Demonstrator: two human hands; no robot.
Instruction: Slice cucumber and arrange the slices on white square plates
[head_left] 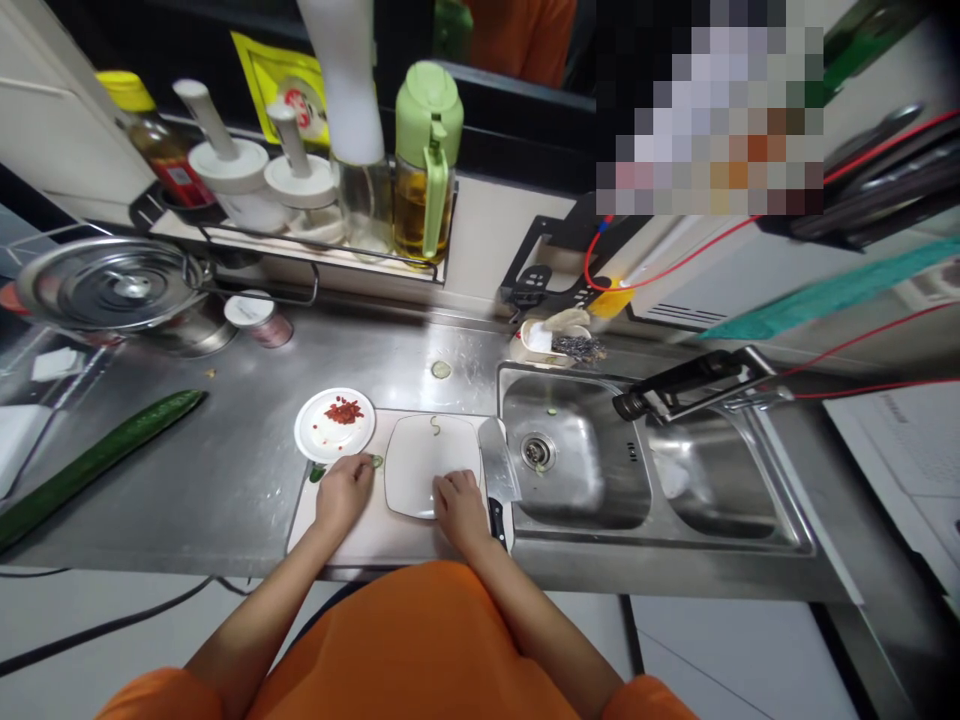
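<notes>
A thin cucumber slice (pixel 377 462) shows at the fingertips of my left hand (pixel 345 495), which is closed in a pinch. Under that hand, a dark green cucumber piece (pixel 316 472) lies on the pale cutting board (pixel 405 547). My right hand (pixel 461 508) rests over the lower right of a white squarish plate (pixel 420 470), fingers slightly bent and apart; nothing shows in them. Near the plate's top edge lies a small curled green strip (pixel 435 427). Just right of the plate, a cleaver (pixel 499 460) with a black handle lies on the board.
A round white plate (pixel 311 425) holds small red pieces. A long cucumber (pixel 97 465) lies on the steel counter at left. The sink (pixel 585 500) is on the right. Behind are a lidded pot (pixel 131 285), a seasoning jar (pixel 259 318) and an oil bottle (pixel 427 160).
</notes>
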